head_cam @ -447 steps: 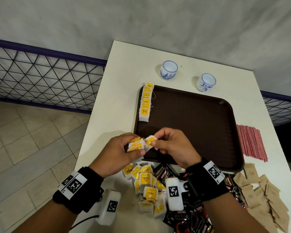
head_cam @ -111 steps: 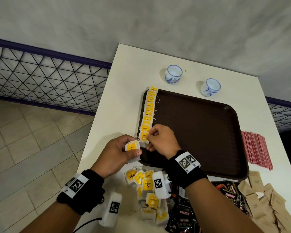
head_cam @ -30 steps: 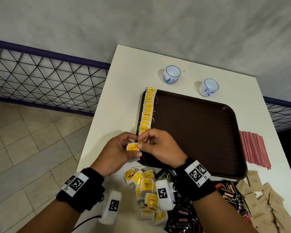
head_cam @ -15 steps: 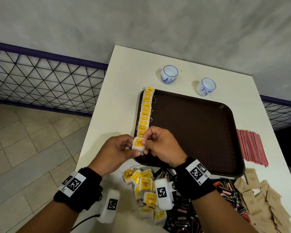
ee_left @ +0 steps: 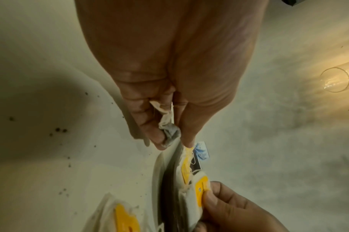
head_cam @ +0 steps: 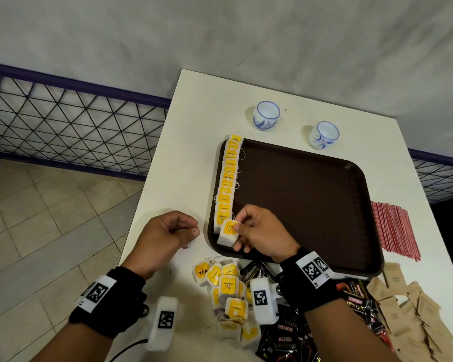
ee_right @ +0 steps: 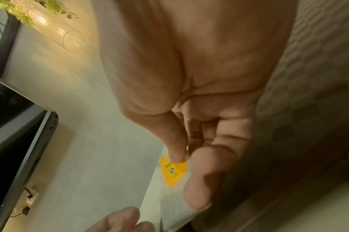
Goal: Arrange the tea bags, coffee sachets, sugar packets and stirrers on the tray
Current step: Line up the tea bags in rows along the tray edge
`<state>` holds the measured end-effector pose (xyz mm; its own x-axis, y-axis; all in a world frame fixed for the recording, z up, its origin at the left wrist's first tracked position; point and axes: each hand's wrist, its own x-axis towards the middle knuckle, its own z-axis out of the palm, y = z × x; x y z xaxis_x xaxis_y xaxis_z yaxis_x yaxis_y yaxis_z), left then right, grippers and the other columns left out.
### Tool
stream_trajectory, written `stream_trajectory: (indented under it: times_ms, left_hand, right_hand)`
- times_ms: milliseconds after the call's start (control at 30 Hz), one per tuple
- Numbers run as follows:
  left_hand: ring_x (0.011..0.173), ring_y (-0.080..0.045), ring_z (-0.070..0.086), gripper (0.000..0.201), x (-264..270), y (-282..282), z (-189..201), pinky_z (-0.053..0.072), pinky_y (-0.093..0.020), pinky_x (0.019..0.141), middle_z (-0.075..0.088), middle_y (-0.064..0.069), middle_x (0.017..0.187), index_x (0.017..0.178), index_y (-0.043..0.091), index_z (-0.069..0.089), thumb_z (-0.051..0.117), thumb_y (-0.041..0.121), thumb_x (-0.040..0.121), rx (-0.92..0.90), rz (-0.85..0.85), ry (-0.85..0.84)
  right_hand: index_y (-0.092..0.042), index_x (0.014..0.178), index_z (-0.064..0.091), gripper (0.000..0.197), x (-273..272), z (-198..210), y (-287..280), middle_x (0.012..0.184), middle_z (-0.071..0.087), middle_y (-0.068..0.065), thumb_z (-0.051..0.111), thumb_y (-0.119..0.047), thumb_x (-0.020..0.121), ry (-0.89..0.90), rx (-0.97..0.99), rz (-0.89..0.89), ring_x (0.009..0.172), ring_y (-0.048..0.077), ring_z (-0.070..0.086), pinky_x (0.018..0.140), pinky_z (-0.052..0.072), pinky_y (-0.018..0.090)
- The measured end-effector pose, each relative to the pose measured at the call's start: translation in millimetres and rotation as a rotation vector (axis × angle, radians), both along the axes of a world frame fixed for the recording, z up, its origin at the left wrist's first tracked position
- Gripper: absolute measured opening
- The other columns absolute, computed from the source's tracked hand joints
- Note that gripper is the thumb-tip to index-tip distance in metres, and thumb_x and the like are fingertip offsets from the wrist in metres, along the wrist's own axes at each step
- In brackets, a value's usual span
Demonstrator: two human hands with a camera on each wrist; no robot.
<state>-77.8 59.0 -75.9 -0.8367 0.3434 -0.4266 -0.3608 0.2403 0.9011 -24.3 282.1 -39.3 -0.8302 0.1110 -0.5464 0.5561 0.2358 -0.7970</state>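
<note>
We find the right hand (head_cam: 262,236) pinching one yellow-tagged tea bag (head_cam: 228,233) between thumb and fingers at the near-left corner of the brown tray (head_cam: 311,199), at the near end of the tea bag row (head_cam: 227,184) along the tray's left edge. The left hand (head_cam: 165,237) hovers over the white table (head_cam: 194,121) just left of the tray; in the left wrist view its curled fingers pinch a small crumpled scrap (ee_left: 167,125). Loose tea bags (head_cam: 228,296), coffee sachets (head_cam: 288,338), sugar packets (head_cam: 413,317) and red stirrers (head_cam: 395,228) lie off the tray.

Two cups (head_cam: 266,115) (one tray (head_cam: 311,205))
</note>
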Motion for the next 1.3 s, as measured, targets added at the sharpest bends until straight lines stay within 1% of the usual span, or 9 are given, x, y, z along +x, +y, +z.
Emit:
stream_trajectory:
  times_ms: [300,533,633,733,867,933,1033,1233,1300]
  left_hand:
    - [0.078,-0.022,0.068,0.01,2.8,2.3,2.0,0.055,-0.026,0.064,0.077,-0.013,0.088,0.094,0.009,0.076,0.075,0.002,0.087,0.029,0.015,-0.065]
    - [0.08,-0.023,0.066,0.007,4.5,3.3,5.9,0.056,-0.031,0.071,0.076,-0.016,0.095,0.095,0.01,0.076,0.072,0.007,0.091,0.08,0.012,-0.129]
    - [0.092,-0.024,0.069,0.012,2.4,3.2,9.2,0.056,-0.036,0.08,0.076,-0.013,0.101,0.096,0.012,0.077,0.065,0.009,0.095,0.098,0.006,-0.178]
    - [0.104,-0.028,0.068,0.017,-1.0,4.8,13.6,0.058,-0.038,0.08,0.076,-0.012,0.105,0.097,0.007,0.077,0.06,0.005,0.095,0.148,0.029,-0.24]
    - [0.1,-0.029,0.068,0.014,-4.4,10.2,19.4,0.057,-0.039,0.079,0.073,-0.016,0.105,0.092,0.005,0.076,0.063,0.006,0.089,0.21,0.047,-0.267]
    - [0.094,-0.028,0.069,0.015,-5.2,14.2,23.4,0.057,-0.04,0.081,0.072,-0.018,0.101,0.096,0.003,0.074,0.061,0.009,0.092,0.215,0.043,-0.256]
    - [0.089,-0.026,0.068,0.027,-7.0,20.4,28.7,0.057,-0.041,0.08,0.072,-0.02,0.1,0.103,0.002,0.07,0.047,0.015,0.104,0.156,-0.002,-0.194]
    - [0.082,-0.02,0.067,0.037,-7.6,27.7,39.5,0.058,-0.047,0.087,0.068,-0.003,0.085,0.096,0.011,0.063,0.042,0.038,0.108,0.118,-0.094,-0.162]
    - [0.086,-0.021,0.068,0.039,-7.7,28.3,40.7,0.059,-0.048,0.088,0.069,-0.002,0.086,0.098,0.013,0.061,0.042,0.045,0.106,0.13,-0.116,-0.182]
  right_hand:
    - [-0.01,0.09,0.055,0.01,-6.1,-9.2,-12.1,0.073,0.065,0.009,0.06,-0.004,0.096,0.015,0.058,-0.027,0.058,0.023,0.068,0.047,0.05,0.028]
    - [-0.008,0.093,0.054,0.009,-4.8,-11.5,-15.4,0.073,0.064,0.008,0.062,-0.007,0.095,0.017,0.079,-0.101,0.057,0.026,0.069,0.049,0.054,0.032]
    - [-0.015,0.096,0.055,0.015,-4.0,-7.7,-15.2,0.078,0.065,0.004,0.069,-0.017,0.092,0.011,0.186,-0.109,0.063,0.022,0.07,0.056,0.056,0.033]
    - [-0.026,0.098,0.057,0.023,-1.3,0.0,-14.6,0.09,0.059,-0.004,0.076,-0.029,0.085,0.161,0.483,-0.027,0.076,0.009,0.06,0.069,0.052,0.028]
    - [-0.025,0.103,0.064,0.022,3.0,12.9,-29.7,0.1,0.049,-0.01,0.076,-0.025,0.085,0.407,0.403,0.181,0.078,0.003,0.053,0.074,0.049,0.021]
    - [-0.021,0.102,0.068,0.018,3.3,13.2,-38.4,0.101,0.051,-0.006,0.075,-0.024,0.086,0.469,0.36,0.28,0.078,0.008,0.054,0.076,0.051,0.027]
    - [-0.018,0.095,0.07,0.01,0.6,8.7,-45.4,0.097,0.054,-0.001,0.073,-0.017,0.086,0.508,0.331,0.286,0.077,0.013,0.056,0.076,0.052,0.039]
    - [-0.018,0.094,0.064,0.015,-5.1,7.0,-47.5,0.097,0.049,-0.002,0.074,-0.016,0.083,0.456,0.357,0.304,0.075,0.014,0.054,0.073,0.052,0.043]
    - [-0.022,0.097,0.061,0.02,-6.0,6.7,-48.1,0.097,0.047,-0.003,0.073,-0.015,0.083,0.446,0.372,0.339,0.078,0.015,0.053,0.073,0.052,0.043]
